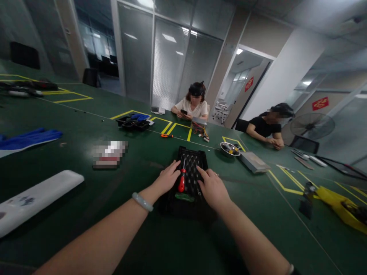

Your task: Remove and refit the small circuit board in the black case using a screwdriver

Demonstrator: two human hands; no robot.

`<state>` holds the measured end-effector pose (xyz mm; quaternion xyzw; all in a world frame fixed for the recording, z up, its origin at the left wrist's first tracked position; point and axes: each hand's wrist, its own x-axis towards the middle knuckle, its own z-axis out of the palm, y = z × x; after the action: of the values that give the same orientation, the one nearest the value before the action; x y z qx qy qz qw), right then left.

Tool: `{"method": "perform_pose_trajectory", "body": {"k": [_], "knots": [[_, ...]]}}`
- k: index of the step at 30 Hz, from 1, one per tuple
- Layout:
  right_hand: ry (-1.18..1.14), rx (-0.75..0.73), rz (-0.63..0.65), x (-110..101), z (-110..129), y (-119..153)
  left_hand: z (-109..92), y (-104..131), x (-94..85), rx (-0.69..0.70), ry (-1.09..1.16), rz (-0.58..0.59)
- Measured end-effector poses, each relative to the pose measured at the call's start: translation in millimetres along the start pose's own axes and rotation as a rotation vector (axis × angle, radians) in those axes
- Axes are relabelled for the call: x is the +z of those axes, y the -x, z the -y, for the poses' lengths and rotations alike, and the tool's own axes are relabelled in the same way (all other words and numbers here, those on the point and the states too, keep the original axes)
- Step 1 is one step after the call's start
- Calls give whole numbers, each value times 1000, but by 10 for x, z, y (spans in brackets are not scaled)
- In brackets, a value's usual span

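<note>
A black tray-like case [204, 156] lies on the green table in front of me. Inside it is a red-handled screwdriver [181, 182], its shaft pointing away from me, above a small green item [185, 197]. My left hand [168, 177] rests at the left side of the case, fingers apart and close to the screwdriver but not wrapped round it. On the right side, my right hand [213, 189] lies with its fingers spread over the case's edge. Neither hand grips anything.
Beyond the case are an orange screwdriver [166, 135], black trays [133, 123], a metal bowl [230, 149] and a grey box [254, 162]. Left lie a white casing [40, 198] and blue gloves [31, 139]; right, a yellow item [338, 202]. Two people sit across the table.
</note>
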<state>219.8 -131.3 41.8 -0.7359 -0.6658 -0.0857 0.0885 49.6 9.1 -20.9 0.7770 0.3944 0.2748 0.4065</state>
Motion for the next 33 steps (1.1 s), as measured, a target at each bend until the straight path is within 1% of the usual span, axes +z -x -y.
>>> {"method": "perform_pose_trajectory", "body": {"k": [4, 6, 8, 11, 16, 18, 19, 20, 21, 23, 24, 25, 26, 27, 29, 31, 33], "knots": [[113, -334, 108, 9, 122, -225, 26, -44, -16, -3, 47, -72], [179, -454, 106, 28, 147, -332, 23, -56, -33, -16, 66, -109], [193, -517, 102, 59, 151, -426, 14, -61, -47, -26, 81, -137], [197, -568, 98, 118, 131, -538, -1, -63, -57, -26, 95, -155], [185, -569, 73, 142, 25, -614, 18, -83, -28, -2, 115, -151], [147, -524, 21, 106, -59, -577, 60, -107, 0, 7, 123, -149], [83, -478, -37, 83, -107, -541, 89, -122, 15, 12, 126, -148], [-26, -415, -125, 60, -156, -496, 122, -137, 31, 16, 128, -145], [-186, -329, -244, 41, -204, -442, 156, -152, 45, 19, 126, -141], [-588, -115, -511, 13, -292, -322, 218, -173, 65, 26, 109, -128], [-799, -7, -622, 6, -330, -260, 239, -178, 69, 31, 96, -121], [-1003, 88, -699, 3, -367, -198, 250, -177, 70, 35, 81, -116], [-1190, 163, -742, 3, -400, -136, 249, -169, 66, 40, 64, -113], [-1347, 217, -755, 4, -432, -76, 237, -156, 59, 48, 46, -113], [-1537, 276, -741, 9, -487, 43, 180, -109, 37, 70, 5, -121], [-1563, 290, -731, 13, -527, 150, 93, -41, 11, 106, -41, -137], [-1496, 254, -725, 18, -555, 231, 0, 37, -14, 169, -112, -151]]}}
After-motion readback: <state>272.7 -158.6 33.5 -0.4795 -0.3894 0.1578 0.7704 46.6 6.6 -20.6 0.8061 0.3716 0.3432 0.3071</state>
